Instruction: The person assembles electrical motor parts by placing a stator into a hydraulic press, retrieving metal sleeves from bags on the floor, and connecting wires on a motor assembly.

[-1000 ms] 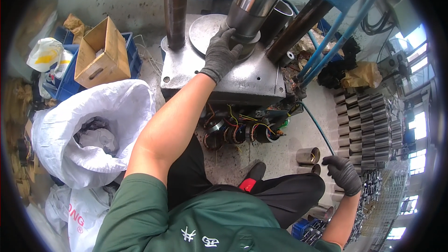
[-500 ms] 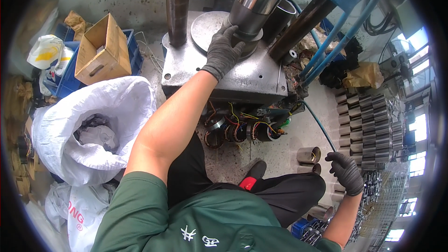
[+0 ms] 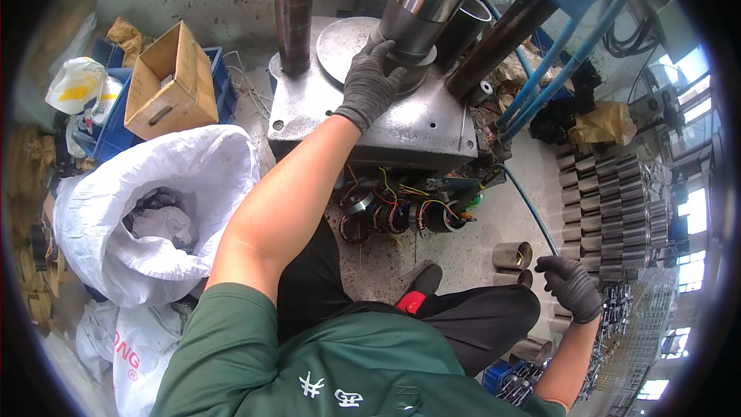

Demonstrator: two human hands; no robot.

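In the head view, we judge the work at the press base (image 3: 401, 127) to be underway; how much is done or left, we cannot tell. The metal cylinder (image 3: 411, 31) stands over the round plate (image 3: 332, 48), just beyond our left hand (image 3: 370, 81), touching its spread fingers. Our right hand (image 3: 571, 289) is curled beside the thin lever (image 3: 536, 216); whether it pinches the tip, we cannot tell.

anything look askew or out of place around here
Perhaps one: the open brown cardboard box seems tilted over the blue rectangular plastic crate rather than sitting level, though the fisheye lens may exaggerate this.
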